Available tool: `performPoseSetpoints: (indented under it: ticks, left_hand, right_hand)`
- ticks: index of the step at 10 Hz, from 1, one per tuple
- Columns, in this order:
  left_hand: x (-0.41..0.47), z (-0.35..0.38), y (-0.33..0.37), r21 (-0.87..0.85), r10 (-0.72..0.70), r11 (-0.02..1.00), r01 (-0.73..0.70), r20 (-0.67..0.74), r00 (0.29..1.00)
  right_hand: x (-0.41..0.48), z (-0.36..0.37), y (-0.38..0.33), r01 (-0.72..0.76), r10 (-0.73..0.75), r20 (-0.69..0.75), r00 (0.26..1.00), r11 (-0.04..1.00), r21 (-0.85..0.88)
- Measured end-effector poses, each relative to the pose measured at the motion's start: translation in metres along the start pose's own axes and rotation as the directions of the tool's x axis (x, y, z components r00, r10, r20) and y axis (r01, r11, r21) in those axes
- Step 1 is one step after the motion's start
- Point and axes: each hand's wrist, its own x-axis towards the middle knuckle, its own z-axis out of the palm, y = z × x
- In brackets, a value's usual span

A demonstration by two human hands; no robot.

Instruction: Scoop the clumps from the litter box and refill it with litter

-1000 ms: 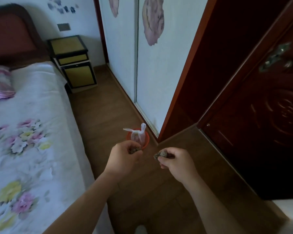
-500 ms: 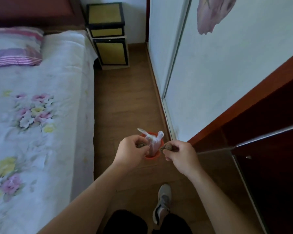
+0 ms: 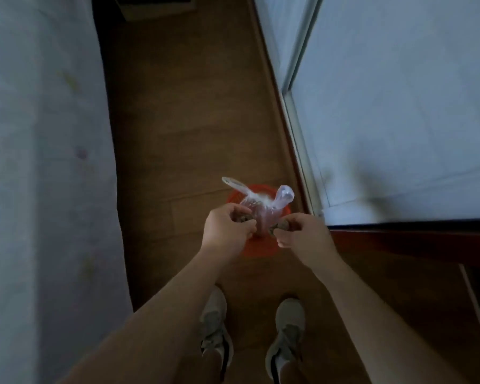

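Note:
A small orange bin (image 3: 257,249) stands on the wooden floor, lined with a thin clear plastic bag (image 3: 263,205) whose handles stick up. My left hand (image 3: 227,231) is closed around a grey-brown litter clump (image 3: 240,218) just above the bin's left side. My right hand (image 3: 302,235) pinches another clump (image 3: 279,225) over the bin's right side. Both hands hover right above the bag. No litter box or scoop is in view.
A bed with a pale floral cover (image 3: 45,189) fills the left. A white sliding wardrobe door (image 3: 399,106) and a dark red door frame (image 3: 413,239) bound the right. A nightstand base (image 3: 155,6) sits at the far end. My two shoes (image 3: 250,328) stand below the bin.
I have stepped up to the orange bin and the view has tilted straight down. Both hands, still holding clumps, have come to lie directly over the bag.

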Motion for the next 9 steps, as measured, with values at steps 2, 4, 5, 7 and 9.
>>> performPoseSetpoints:
  ticks: [2,4,5,7,9]
  left_hand:
    - [0.093,0.036,-0.053,0.013,-0.032,0.999,0.031,0.067,0.997]
    - [0.124,0.054,-0.082,0.003,0.009,1.000,-0.010,0.147,0.989]
    - [0.131,0.057,-0.083,-0.034,0.020,0.999,-0.014,0.170,0.985]
    - [0.125,0.053,-0.083,0.051,0.040,0.997,-0.050,0.178,0.983]
    - [0.091,0.035,-0.060,0.231,0.145,0.955,-0.184,0.176,0.974]
  right_hand:
    - [0.097,0.054,0.054,-0.023,0.023,-0.025,0.999,1.000,-0.005]
    - [0.126,0.066,0.079,0.013,0.001,-0.105,0.995,0.992,0.129]
    - [0.122,0.060,0.078,0.016,0.004,-0.122,0.993,0.988,0.156]
    - [0.112,0.052,0.078,-0.016,0.024,-0.048,0.999,0.987,0.161]
    - [0.093,0.038,0.066,-0.008,0.010,-0.026,1.000,0.996,0.088]
